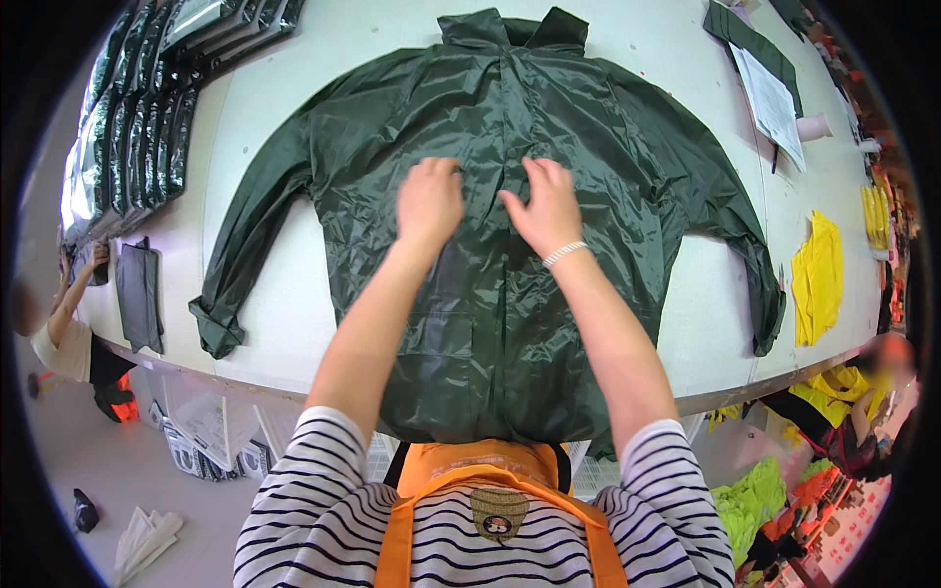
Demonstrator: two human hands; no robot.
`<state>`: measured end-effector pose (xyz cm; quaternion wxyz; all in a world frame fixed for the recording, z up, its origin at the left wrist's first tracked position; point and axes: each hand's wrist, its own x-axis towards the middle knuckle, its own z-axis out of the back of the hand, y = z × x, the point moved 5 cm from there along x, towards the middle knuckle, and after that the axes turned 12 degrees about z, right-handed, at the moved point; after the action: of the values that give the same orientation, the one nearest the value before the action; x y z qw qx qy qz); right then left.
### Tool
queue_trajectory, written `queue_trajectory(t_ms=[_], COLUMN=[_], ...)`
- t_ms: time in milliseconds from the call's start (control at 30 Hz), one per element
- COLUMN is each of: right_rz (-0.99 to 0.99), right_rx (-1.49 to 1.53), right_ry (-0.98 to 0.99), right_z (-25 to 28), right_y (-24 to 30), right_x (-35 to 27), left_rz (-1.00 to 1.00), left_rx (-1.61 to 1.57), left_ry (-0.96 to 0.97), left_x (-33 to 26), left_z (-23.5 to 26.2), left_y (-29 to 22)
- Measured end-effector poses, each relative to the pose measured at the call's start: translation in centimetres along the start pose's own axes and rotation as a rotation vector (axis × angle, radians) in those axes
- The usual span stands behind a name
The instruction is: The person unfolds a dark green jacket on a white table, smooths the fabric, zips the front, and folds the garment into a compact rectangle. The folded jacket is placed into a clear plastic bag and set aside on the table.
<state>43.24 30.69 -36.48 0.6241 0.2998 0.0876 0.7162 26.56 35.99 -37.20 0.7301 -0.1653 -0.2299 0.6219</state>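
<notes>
A dark green, shiny raincoat [578,343] lies spread on the white table in front of me, collar at the far side and both sleeves out to the sides. Its lower hem hangs over the near edge against my orange apron [490,461]. Over the left chest of the coat is my left hand [429,201], fingers bent downward and slightly blurred; whether they pinch the cloth is hidden. Just right of the front placket, my right hand [545,204] has its thumb apart from its fingers, with nothing visible in it.
Stacks of packed dark garments [137,137] stand at the table's far left, near a folded grey cloth piece [139,294]. Papers [767,103] and a yellow garment [817,279] lie on the right. Another person's arm [74,294] reaches in at left; a second person [872,392] is at right.
</notes>
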Motion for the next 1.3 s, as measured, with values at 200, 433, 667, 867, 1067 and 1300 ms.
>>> queue_trajectory(t_ms=[200,433,667,867,1067,1300], right_rz=[-0.111,-0.295,-0.513,-0.572,-0.442,-0.253], right_rx=[0.002,0.254,0.624,0.778,0.625,0.146], right_ry=[-0.185,-0.209,-0.186,-0.357,-0.326,0.186], right_z=[-5.0,-4.1,-5.2,-6.0,-4.5,0.5], right_y=[-3.6,-4.8,-5.5,-5.4,-4.6,4.4], right_x=[2.5,3.4,2.9,2.9,3.5,-9.4], left_rz=[0.196,0.259,0.397,0.34,0.206,0.251], left_rx=[0.053,-0.087,-0.714,-0.682,-0.534,-0.134], left_ry=[0.216,0.679,0.899,0.727,0.423,0.463], left_x=[4.3,8.0,7.6,7.2,5.6,-9.6], left_z=[-4.2,-8.0,-8.7,-7.9,-6.2,-1.3], left_y=[-2.5,-2.8,-1.4,-2.0,-2.4,-1.9])
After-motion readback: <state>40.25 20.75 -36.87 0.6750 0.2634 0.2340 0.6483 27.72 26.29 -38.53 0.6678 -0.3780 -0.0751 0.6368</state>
